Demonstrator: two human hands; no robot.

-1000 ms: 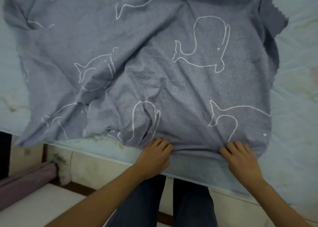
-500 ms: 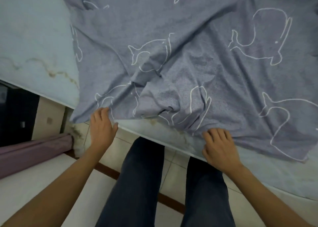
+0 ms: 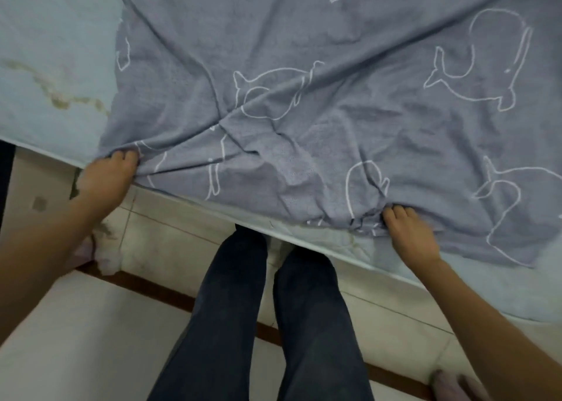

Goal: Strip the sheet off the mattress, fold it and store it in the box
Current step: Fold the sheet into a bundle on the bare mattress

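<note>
The sheet (image 3: 334,120) before me is matt cloth, creased. The mattress (image 3: 54,35) is stained fabric; the floor tiles (image 3: 380,318) look smooth.

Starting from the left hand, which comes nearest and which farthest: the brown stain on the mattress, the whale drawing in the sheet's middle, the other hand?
From the left hand, head view:
1. Brown stain, just beyond it on the bare mattress.
2. Middle whale drawing, farther right on the sheet.
3. Right hand, far right at the mattress edge.

We hold our left hand (image 3: 106,178) and right hand (image 3: 409,236) well apart, palms down, each with fingers curled, pinching the grey whale-patterned sheet (image 3: 304,65).
</note>
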